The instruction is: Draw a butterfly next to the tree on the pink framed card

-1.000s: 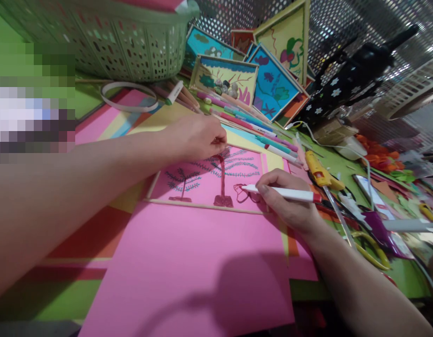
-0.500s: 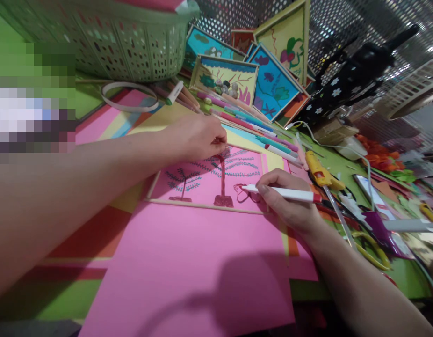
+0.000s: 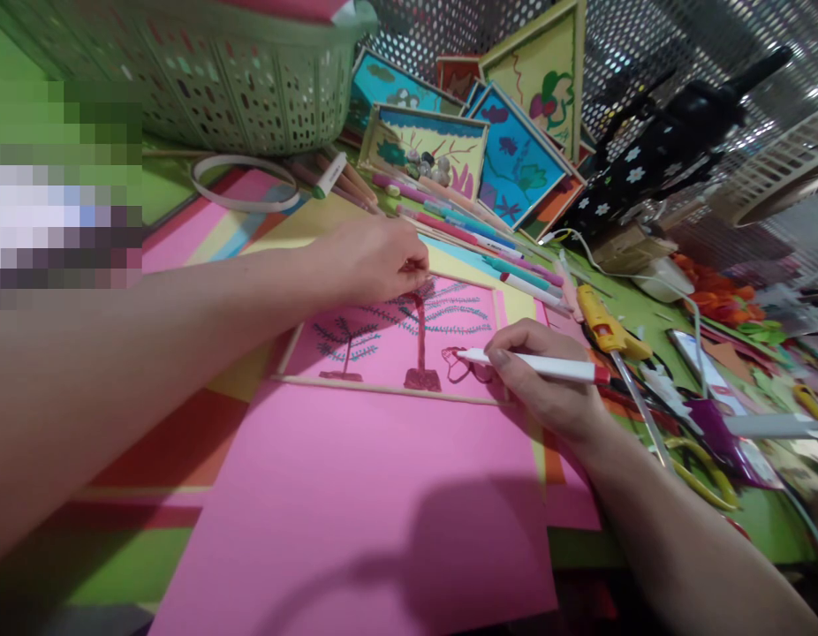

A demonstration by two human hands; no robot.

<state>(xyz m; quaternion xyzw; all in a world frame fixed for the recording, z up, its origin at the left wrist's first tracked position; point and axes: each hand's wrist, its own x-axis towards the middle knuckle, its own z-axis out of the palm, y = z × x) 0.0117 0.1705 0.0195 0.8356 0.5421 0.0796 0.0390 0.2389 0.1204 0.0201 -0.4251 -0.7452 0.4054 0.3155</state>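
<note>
Clock: 12 = away from wearer.

Right hand (image 3: 555,402): closed on white marker (image 3: 561,367), thumb and fingers pinching the barrel near its tip end. Marker long axis runs 9 to 3, canted slightly; tip at 9, red end at 3, sticking out past the grip.

Key relation: red outline (image 3: 449,376) sits right at the tip, 9 o'clock from the right hand, just beside the fingers. Right hand is clearly the nearer one; from the left hand the outline is about 4 to 5. Tip looks down on the line; contact with the paper too fine to confirm.

Left hand (image 3: 373,256): fingers curled, fingertips bunched at the far edge of wooden-edged frame (image 3: 396,390). Can't tell if it's pinching anything or just bracing. It's about 10 o'clock from the right hand.

Frame: at the far end of pink sheet (image 3: 343,477), long axis roughly 9 to 3, mostly at 6 from the left hand. Inside: large tree (image 3: 420,340) mid-frame, small tree (image 3: 346,353) at its 9, outline at its 4. Left forearm overlaps the frame's upper left corner.

Around: loose markers (image 3: 475,237) at 11 from the right hand, yellow glue gun (image 3: 601,320) at 1 to 2, on green table (image 3: 773,534).
</note>
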